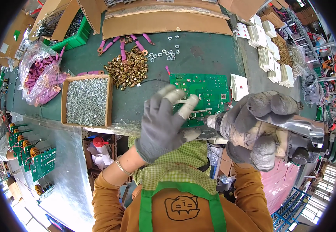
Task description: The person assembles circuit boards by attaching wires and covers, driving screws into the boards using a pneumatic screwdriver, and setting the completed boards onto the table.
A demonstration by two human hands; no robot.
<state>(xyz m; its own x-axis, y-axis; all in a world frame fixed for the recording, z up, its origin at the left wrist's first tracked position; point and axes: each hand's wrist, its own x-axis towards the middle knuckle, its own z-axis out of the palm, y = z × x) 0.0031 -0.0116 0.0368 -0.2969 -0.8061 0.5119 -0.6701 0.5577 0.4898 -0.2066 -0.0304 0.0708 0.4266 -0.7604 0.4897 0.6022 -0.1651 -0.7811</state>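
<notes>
A green circuit board lies near the front edge of the bench, close in front of me. My left hand, in a grey glove with pale fingertips, reaches over its left part with fingers apart; whether the fingertips press on the board is hard to tell. In my gloved right hand is a power screwdriver with a shiny lever, the fingers wrapped round it. Its front end points left at the board's near right corner; the tip is too small to make out.
Left of the board stand a cardboard tray of small screws, a pile of brass-coloured nuts, scattered washers and bagged purple cables. White card stacks sit on the right. More boards stand at far left.
</notes>
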